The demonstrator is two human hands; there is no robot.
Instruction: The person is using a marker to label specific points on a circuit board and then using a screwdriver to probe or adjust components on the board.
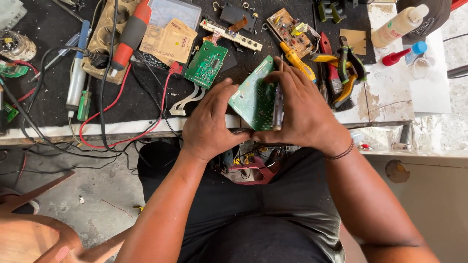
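Both hands meet over the front edge of a workbench [385, 92]. My left hand [210, 122] grips the near left edge of a green circuit board [253, 97], held tilted above the bench. My right hand [302, 109] steadies the board's right side and also holds a thin dark-handled tool [278, 104], upright against the board's face. The tool's lower end is hidden between my fingers.
A black mat [48, 73] covers the bench. On it lie a second green board [206, 63], a brown board [290, 31], a yellow screwdriver [297, 61], pliers [347, 68], a red-handled soldering iron [129, 36], red and black wires and a white bottle [397, 25].
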